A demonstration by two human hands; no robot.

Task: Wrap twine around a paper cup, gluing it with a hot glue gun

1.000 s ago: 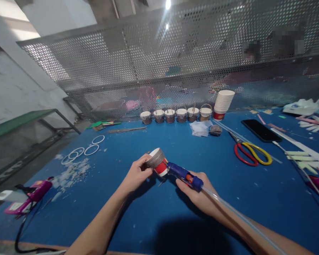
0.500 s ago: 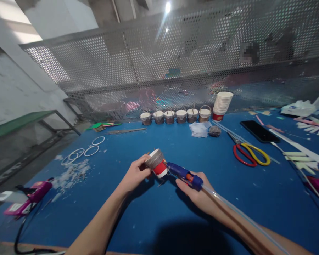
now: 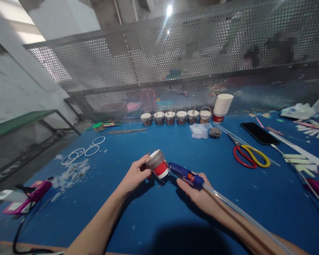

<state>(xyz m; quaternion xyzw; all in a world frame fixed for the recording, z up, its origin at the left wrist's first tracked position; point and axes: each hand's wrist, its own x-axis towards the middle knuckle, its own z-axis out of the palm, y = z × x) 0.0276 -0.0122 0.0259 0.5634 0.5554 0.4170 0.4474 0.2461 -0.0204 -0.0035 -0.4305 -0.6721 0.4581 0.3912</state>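
Left hand point(image 3: 135, 174) grips the twine-wrapped red paper cup point(image 3: 157, 164) above the counter point(image 3: 154, 212); right hand point(image 3: 199, 193) closed round a blue glue gun point(image 3: 184, 173), nozzle at cup. Cup's inside hidden. Far back: wrapped cups point(image 3: 175, 117) w/ sticks, contents unclear.

view drifted slightly | glue gun point(image 3: 184, 174) nozzle nearer cup point(image 3: 157, 163)

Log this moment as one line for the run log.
left hand: holds paper cup | right hand: holds glue gun, nozzle at cup | blue table
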